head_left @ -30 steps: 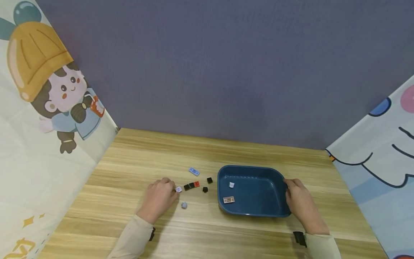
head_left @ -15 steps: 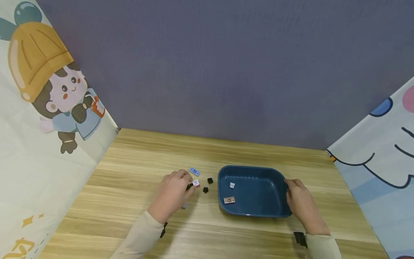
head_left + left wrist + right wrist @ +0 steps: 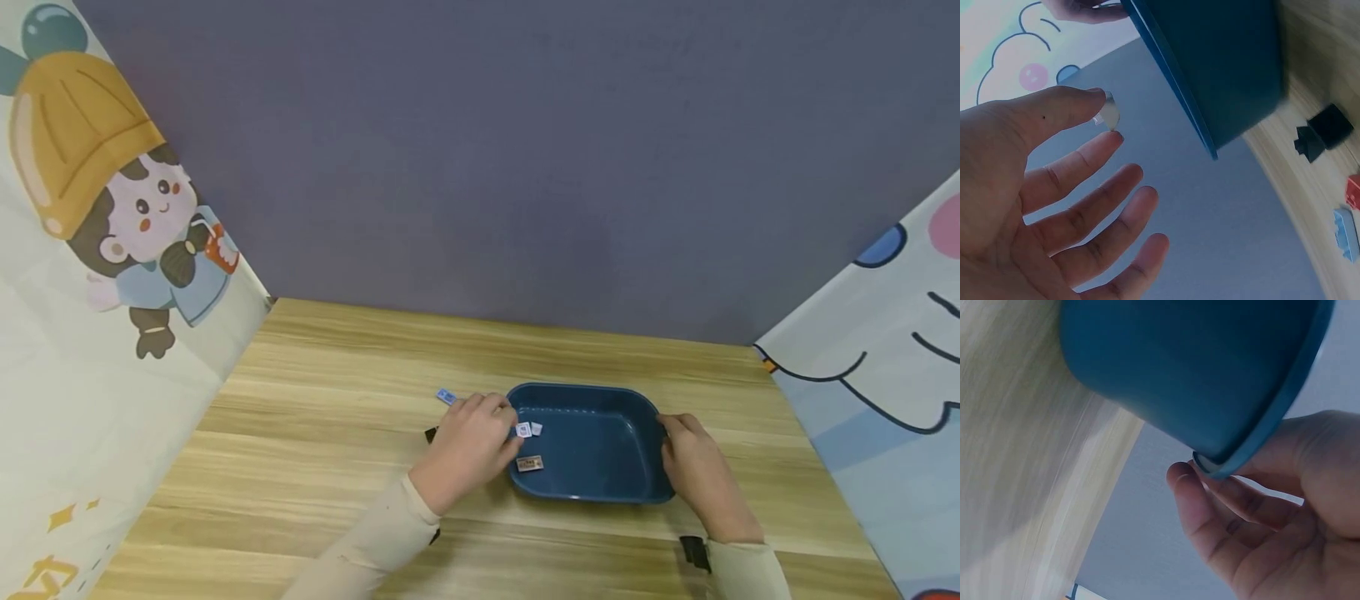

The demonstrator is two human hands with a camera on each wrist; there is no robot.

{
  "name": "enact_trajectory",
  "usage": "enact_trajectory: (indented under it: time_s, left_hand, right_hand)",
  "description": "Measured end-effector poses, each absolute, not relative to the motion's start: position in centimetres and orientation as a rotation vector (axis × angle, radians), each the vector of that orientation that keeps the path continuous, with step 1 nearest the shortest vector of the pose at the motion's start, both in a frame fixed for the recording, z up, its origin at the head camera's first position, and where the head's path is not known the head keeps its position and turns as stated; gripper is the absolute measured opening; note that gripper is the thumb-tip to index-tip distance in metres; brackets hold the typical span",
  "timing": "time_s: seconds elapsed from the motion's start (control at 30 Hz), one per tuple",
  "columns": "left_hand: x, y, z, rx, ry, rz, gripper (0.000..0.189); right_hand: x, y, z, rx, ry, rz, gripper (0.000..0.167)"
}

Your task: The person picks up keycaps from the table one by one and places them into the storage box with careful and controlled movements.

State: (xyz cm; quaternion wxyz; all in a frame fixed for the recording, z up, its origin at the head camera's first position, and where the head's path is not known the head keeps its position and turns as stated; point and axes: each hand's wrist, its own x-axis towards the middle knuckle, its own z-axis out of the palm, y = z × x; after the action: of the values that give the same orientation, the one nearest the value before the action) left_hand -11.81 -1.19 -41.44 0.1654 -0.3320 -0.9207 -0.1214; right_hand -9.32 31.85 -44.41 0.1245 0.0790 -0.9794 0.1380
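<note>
Between thumb and index fingertip, my left hand (image 3: 471, 446) pinches a small white keycap (image 3: 523, 430) over the left rim of a dark blue plastic bin (image 3: 592, 454). The other fingers spread loosely in the left wrist view, where the pinched keycap (image 3: 1108, 112) shows side-on. Inside the bin lie another white keycap (image 3: 537, 429) and a wide beige keycap (image 3: 529, 463). My right hand (image 3: 701, 475) grips the bin's right rim, its thumb and fingers on either side of the lip (image 3: 1266, 434).
Left of the bin, a wide blue keycap (image 3: 446, 396) and a black keycap (image 3: 431, 435) lie on the wooden table (image 3: 315, 400), partly behind my left hand. The left wrist view also shows black keycaps (image 3: 1330, 127) and a red keycap (image 3: 1354, 190). A grey-purple wall (image 3: 480, 167) stands behind.
My left hand has carried the white keycap from the table's left side rightward, past the black and red keycaps, to the bin's left rim. The right hand and bin stay in place.
</note>
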Motion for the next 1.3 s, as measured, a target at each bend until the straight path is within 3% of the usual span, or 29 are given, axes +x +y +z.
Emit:
enact_trajectory:
  time_s: [0.33,0.67,1.3]
  left_hand:
    - [-12.0,-1.4,-41.6,-0.908,-2.658,-0.376,0.027]
    - [-12.2,-5.5,-42.8,-0.795,-2.614,-0.506,0.019]
    - [-12.6,-10.7,-46.3,-0.551,-2.948,-0.431,0.031]
  right_hand:
    - [-9.3,31.8,-44.2,0.232,-2.846,0.397,0.031]
    - [-9.3,31.7,-44.3,0.212,-2.850,0.403,0.031]
    - [-9.2,31.6,-44.3,0.197,-2.876,0.403,0.030]
